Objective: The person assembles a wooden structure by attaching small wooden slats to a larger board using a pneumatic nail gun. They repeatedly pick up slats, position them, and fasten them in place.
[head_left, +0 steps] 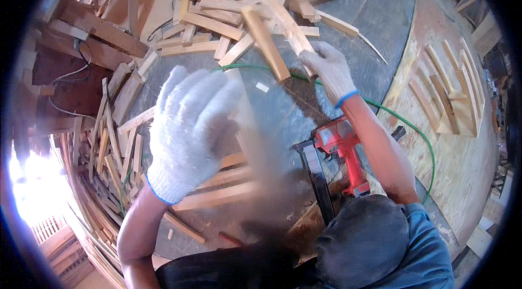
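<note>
Two gloved hands show: the left hand [187, 131] and the right hand [329, 69], each in one white knit glove. One red nail gun [340, 156] lies below the right hand, and one green hose [405, 120] loops past that hand's wrist. One loose pile of wooden slats [244, 12] spreads above both hands, too many and too overlapped to count. About three slats [223, 194] lie below the left hand. Right of the right hand, roughly six strips [446, 90] sit fanned on one wooden board [462, 153].

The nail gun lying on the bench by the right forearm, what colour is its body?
Red, with a black magazine: the nail gun shows plainly in the head view.
</note>
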A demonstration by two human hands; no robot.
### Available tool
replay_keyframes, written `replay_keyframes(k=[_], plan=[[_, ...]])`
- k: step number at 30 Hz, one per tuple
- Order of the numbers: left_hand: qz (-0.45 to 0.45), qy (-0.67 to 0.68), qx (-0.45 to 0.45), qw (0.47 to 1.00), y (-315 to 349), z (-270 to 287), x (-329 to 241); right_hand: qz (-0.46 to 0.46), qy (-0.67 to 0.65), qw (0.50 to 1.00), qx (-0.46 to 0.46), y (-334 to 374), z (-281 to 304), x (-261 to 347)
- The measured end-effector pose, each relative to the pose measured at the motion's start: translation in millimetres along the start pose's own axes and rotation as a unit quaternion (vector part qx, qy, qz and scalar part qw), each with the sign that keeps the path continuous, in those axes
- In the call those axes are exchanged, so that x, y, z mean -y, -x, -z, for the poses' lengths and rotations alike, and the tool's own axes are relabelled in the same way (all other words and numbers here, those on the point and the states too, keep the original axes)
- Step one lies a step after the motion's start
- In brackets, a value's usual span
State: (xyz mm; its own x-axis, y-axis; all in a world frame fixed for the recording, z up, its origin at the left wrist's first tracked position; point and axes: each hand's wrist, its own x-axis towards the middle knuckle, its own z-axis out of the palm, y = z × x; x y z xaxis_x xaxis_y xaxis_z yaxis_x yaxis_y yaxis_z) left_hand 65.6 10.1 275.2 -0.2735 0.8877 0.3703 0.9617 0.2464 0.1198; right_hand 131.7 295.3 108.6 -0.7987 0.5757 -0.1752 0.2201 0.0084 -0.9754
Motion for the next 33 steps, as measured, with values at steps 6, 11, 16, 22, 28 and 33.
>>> replay_keyframes(k=[6, 11, 16, 22, 28, 33], plan=[[-0.095, -0.034, 0.077, 0.992, -10, -6, -35, -0.128, -0.030, 0.940, 0.315, 117, 32, 96], [0.003, 0.049, 0.228, 0.972, 29, -7, -49, -0.097, -0.084, 0.944, 0.303, 142, 45, 47], [0.113, 0.047, 0.178, 0.977, 67, 8, -27, 0.004, 0.323, 0.944, -0.065, 152, 119, -92], [0.266, 0.042, 0.100, 0.958, 123, 8, -6, -0.043, 0.287, 0.946, -0.142, 199, 109, -110], [0.222, -0.042, 0.079, 0.971, 126, -18, 9, -0.104, 0.271, 0.948, -0.131, 213, 109, -132], [0.250, -0.013, 0.111, 0.962, 129, -35, 2, -0.253, 0.056, 0.966, 0.017, 206, 118, -135]])
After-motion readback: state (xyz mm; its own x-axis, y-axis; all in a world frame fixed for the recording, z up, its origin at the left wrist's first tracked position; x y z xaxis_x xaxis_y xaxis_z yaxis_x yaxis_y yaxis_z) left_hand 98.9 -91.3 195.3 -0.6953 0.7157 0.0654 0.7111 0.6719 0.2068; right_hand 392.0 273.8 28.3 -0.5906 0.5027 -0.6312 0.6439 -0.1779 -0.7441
